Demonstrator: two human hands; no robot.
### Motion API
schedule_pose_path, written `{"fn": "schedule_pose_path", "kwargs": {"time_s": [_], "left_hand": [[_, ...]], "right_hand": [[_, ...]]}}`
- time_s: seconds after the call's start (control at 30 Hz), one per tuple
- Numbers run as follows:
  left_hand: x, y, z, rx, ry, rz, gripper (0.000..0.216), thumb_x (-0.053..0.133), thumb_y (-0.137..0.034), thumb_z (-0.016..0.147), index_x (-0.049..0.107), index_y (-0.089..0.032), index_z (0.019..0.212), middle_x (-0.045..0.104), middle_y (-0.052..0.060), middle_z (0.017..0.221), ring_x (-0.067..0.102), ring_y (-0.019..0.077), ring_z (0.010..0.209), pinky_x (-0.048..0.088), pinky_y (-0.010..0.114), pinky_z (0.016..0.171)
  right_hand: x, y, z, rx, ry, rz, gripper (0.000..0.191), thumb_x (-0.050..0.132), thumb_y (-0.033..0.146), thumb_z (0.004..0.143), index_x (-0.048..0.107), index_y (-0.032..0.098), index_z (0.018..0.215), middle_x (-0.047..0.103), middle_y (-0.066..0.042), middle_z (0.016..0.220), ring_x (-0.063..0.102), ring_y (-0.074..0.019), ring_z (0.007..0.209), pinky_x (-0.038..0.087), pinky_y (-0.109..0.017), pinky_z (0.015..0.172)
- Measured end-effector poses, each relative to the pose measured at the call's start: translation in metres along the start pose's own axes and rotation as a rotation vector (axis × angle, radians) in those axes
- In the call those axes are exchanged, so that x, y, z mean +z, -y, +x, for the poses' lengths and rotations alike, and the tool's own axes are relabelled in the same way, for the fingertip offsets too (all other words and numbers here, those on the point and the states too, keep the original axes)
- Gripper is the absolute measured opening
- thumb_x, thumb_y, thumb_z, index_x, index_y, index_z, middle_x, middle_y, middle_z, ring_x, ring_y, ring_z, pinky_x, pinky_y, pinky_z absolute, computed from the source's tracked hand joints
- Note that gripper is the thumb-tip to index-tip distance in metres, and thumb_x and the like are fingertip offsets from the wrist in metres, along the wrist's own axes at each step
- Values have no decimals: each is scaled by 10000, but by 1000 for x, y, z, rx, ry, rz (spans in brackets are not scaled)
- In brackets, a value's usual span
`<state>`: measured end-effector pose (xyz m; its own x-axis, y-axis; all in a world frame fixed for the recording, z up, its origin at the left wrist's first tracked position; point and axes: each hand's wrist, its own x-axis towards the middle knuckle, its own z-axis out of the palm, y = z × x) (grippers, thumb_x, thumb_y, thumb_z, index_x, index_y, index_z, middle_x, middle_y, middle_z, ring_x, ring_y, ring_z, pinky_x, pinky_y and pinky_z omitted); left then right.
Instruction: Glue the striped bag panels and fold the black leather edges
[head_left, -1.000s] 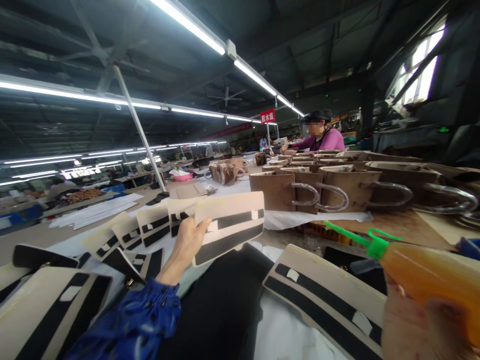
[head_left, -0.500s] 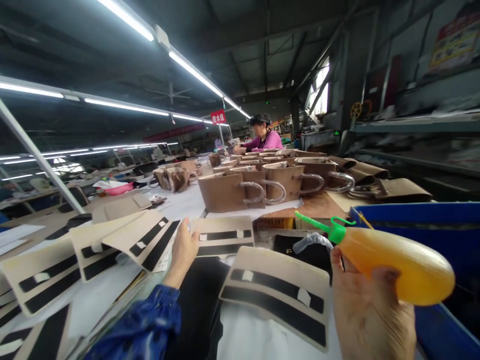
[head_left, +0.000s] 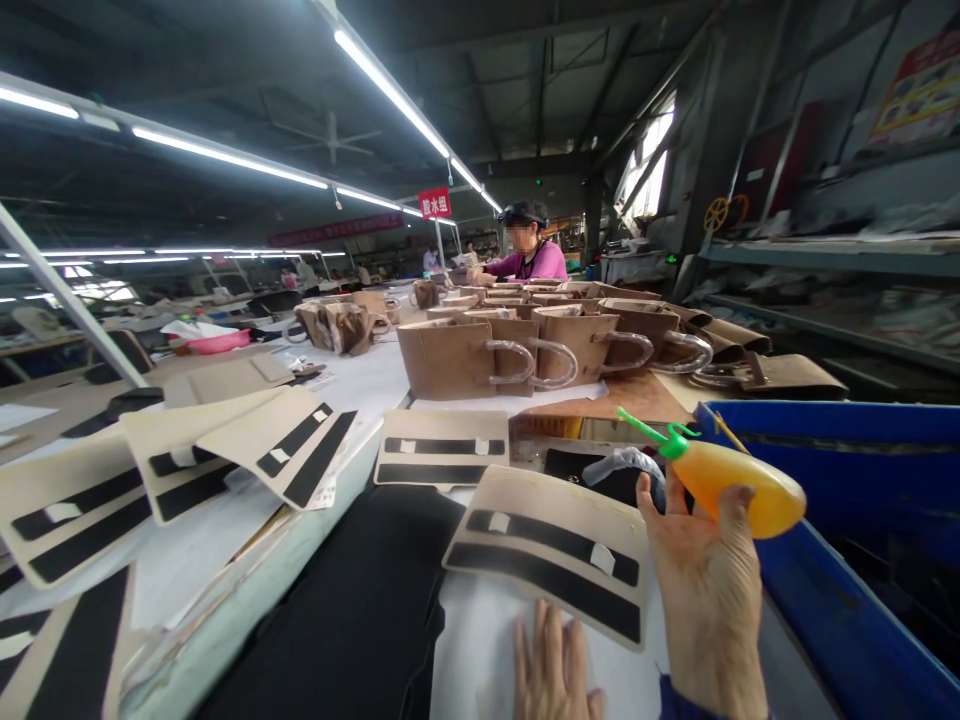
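My right hand grips a squeeze bottle of orange-yellow liquid, tipped on its side. Its green nozzle points up and to the left. My left hand lies palm down with fingers stretched out over white paper. Its fingertips reach the near edge of a beige panel with two black strips and small white tabs; whether they press on it I cannot tell. A similar striped panel lies just behind. Black material covers the surface to the left of my left hand.
More striped panels overlap on the left. Several brown bags with plastic-wrapped handles stand across the table. A blue bin is at my right. A person in a purple top works at the far end.
My left hand has left the rear panels at the left and come down to the nearer panel's front edge. My right hand has drawn the bottle slightly left and away from the camera.
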<state>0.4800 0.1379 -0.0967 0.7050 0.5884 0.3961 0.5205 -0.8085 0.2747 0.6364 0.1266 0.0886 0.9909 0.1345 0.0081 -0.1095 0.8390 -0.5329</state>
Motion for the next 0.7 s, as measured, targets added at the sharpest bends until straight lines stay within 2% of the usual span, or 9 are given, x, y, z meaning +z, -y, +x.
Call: {"fn": "schedule_pose_path", "kwargs": {"time_s": [0.1, 0.2, 0.37, 0.47, 0.57, 0.7], "left_hand": [[24, 6, -7, 3, -57, -14, 461, 624, -328, 867, 681, -175, 1298, 598, 163, 1409, 536, 381, 1335, 494, 599, 1073], [38, 10, -11, 11, -80, -33, 486, 594, -396, 890, 662, -188, 1325, 586, 163, 1426, 530, 388, 1338, 489, 628, 1065], [49, 11, -13, -11, -107, -51, 619, 561, -601, 893, 652, -177, 1336, 580, 184, 1432, 507, 406, 1354, 456, 650, 1085], [52, 12, -12, 6, -112, -56, 616, 565, -606, 885, 676, -171, 1306, 604, 203, 1399, 512, 411, 1347, 469, 648, 1071], [53, 13, -11, 18, -100, -55, 560, 576, -525, 887, 676, -165, 1304, 601, 213, 1397, 506, 423, 1348, 476, 660, 1056], [47, 15, -9, 46, -81, -44, 498, 547, -413, 900, 678, -147, 1299, 607, 219, 1386, 516, 428, 1335, 488, 656, 1044]], "right_hand": [[-3, -8, 4, -41, -10, -37, 606, 871, 487, 649, 589, 345, 1167, 533, 17, 1378, 548, -202, 1240, 483, -488, 1016], [-3, -16, 10, -75, -21, -89, 668, 898, 459, 584, 557, 366, 1151, 554, 27, 1340, 571, -213, 1214, 433, -549, 1036], [2, -28, 31, -52, 1, -187, 678, 917, 432, 521, 516, 333, 1059, 591, 43, 1241, 624, -219, 1114, 426, -624, 994], [8, -32, 45, -14, 34, -244, 689, 927, 421, 502, 519, 307, 1045, 602, 33, 1201, 638, -216, 1062, 470, -600, 950], [12, -34, 57, 4, 51, -293, 658, 914, 399, 563, 533, 287, 1087, 608, 13, 1191, 643, -207, 1017, 521, -529, 904], [7, -39, 64, 17, 54, -343, 504, 832, 331, 745, 559, 235, 1157, 623, -28, 1175, 649, -202, 974, 563, -427, 834]]}}
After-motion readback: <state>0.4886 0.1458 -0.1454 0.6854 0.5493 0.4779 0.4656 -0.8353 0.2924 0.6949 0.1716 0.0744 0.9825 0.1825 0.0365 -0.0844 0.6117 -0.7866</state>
